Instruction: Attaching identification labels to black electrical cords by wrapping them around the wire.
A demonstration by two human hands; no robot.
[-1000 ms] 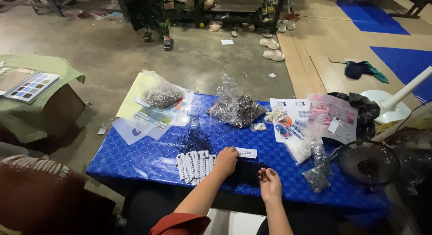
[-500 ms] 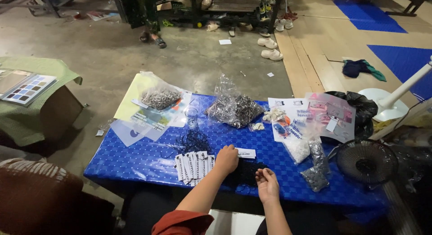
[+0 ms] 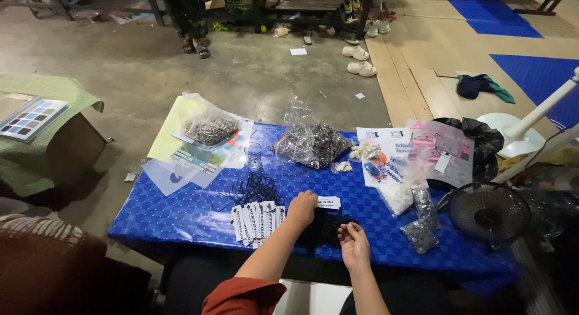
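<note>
Both hands (image 3: 301, 207) work black cords (image 3: 325, 227) near table edge (image 3: 181, 245)

Grey concrete floor (image 3: 241, 74), blue mats (image 3: 494, 13), perhaps foam.

We recorded a low table (image 3: 181, 215) covered in blue patterned cloth. On it lay: a fan of white tags (image 3: 256, 221), black string (image 3: 256, 188), a clear glass (image 3: 253, 155), bags of metal rings (image 3: 310, 143), printed sheets (image 3: 199, 155), and small filled bags (image 3: 419, 221).

Bare blue table (image 3: 181, 215) leftward; label cards (image 3: 253, 221), thread heap (image 3: 329, 227) close around hands.
</note>
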